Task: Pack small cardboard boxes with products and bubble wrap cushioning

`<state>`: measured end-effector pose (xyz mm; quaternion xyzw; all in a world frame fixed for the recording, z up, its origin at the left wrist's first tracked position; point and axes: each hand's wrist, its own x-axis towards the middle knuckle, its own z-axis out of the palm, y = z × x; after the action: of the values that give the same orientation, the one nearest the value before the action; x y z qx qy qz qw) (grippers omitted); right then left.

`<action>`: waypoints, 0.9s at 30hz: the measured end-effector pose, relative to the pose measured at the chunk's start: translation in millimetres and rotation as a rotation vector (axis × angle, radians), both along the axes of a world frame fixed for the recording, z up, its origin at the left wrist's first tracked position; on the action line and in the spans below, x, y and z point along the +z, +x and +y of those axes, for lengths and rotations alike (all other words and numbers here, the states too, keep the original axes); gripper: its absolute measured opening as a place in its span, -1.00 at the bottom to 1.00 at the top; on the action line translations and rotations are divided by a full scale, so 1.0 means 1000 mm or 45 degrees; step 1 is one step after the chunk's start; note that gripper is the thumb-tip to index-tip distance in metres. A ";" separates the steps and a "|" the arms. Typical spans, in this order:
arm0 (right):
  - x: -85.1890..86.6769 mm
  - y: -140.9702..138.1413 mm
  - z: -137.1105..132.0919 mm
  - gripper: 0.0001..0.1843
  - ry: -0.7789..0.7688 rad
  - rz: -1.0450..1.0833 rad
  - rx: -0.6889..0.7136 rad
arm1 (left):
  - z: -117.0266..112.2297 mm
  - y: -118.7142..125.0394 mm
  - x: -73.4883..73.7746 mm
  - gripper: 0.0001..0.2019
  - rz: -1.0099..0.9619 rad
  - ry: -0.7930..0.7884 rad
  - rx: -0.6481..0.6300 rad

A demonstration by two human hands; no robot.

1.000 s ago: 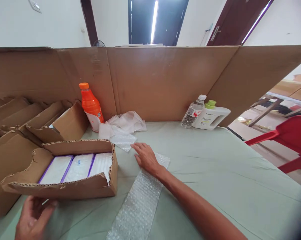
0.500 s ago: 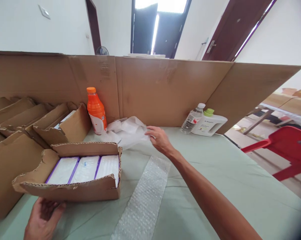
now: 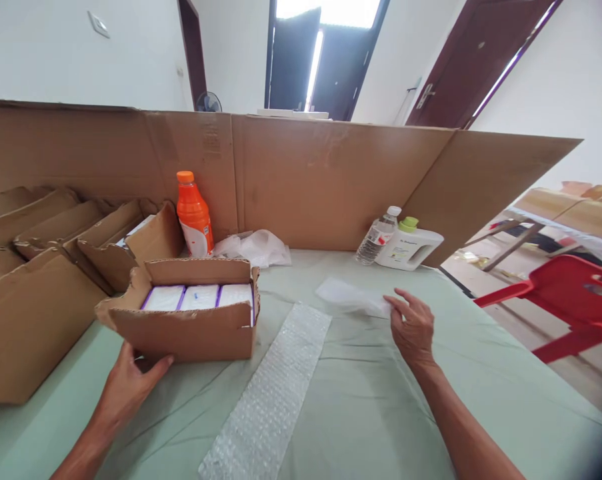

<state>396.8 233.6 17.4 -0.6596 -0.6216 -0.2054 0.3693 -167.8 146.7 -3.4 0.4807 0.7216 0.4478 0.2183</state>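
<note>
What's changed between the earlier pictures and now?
The right hand has pulled a thin white sheet off the crumpled wrap and holds it farther right. The open box has shifted right, away from the cartons, with the left hand at its near edge. The bubble-wrap strip, orange bottle, clear bottle and white jug stayed put.

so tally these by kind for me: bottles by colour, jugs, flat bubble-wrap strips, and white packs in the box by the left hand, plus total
White packs in the box: 3
Flat bubble-wrap strip: 1
Orange bottle: 1
Clear bottle: 1
White jug: 1
Total: 7
</note>
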 end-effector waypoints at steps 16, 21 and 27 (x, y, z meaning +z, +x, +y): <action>-0.017 -0.058 -0.045 -0.69 -0.302 0.019 0.456 | 0.107 0.092 0.013 -0.28 0.099 0.009 -0.133; -0.031 -0.098 -0.008 -0.66 -0.493 0.308 0.507 | 0.034 0.084 0.003 -0.31 0.155 0.054 -0.227; -0.019 -0.135 0.034 -0.52 -0.557 0.451 0.613 | 0.015 0.072 0.012 -0.25 0.006 0.104 -0.296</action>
<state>261.9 267.3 -1.4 -0.5833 -0.7145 0.1424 0.3591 -95.7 162.0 8.8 0.5705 0.6426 0.4476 0.2473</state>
